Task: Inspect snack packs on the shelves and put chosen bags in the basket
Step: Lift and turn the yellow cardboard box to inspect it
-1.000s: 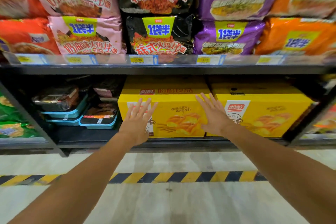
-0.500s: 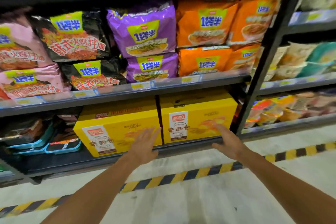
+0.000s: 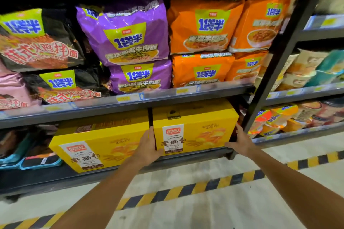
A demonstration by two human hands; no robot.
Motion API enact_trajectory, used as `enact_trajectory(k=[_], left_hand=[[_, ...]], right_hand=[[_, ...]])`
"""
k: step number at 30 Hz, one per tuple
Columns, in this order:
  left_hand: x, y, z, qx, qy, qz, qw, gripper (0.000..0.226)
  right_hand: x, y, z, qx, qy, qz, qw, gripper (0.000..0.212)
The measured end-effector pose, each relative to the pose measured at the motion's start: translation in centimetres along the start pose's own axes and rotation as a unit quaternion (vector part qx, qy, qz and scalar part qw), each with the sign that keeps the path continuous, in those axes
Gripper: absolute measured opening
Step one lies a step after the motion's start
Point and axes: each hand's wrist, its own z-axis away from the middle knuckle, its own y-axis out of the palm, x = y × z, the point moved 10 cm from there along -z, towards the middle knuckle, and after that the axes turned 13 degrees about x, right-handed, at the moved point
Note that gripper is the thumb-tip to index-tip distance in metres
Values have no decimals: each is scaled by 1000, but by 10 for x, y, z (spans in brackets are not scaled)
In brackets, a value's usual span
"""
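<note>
Grocery shop aisle, stocked shelves [image 3: 130, 105] with price tags [image 3: 128, 97], noodle bags [image 3: 128, 33], hazard-striped floor [image 3: 186, 191]

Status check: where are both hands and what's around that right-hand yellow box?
Left hand at right yellow box left edge, right hand at its right end. Box on the bottom shelf. Left yellow box close alongside; black upright at right.

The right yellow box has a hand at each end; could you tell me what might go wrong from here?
1. The right box sits tight against the left box; the left hand has little gap and may drag it along.
2. The right hand is squeezed against the upright post and could get pinched.
</note>
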Motion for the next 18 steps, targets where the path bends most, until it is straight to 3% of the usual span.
enact_trajectory(k=[6,9,14,18], left_hand=[[-13,12,-15,-56,-15,77,995,95],[-13,22,-26,-70,-52,113,990,98],[11,32,-44,-78,-165,256,949,92],[22,40,-56,-78,-193,314,926,100]], right_hand=[[-22,-32,-45,-42,-23,-65,997,131],[-23,-38,-67,-14,-41,-85,995,132],[-28,-35,-97,11,-33,-112,993,120],[-37,-26,-114,36,-21,-125,991,131]])
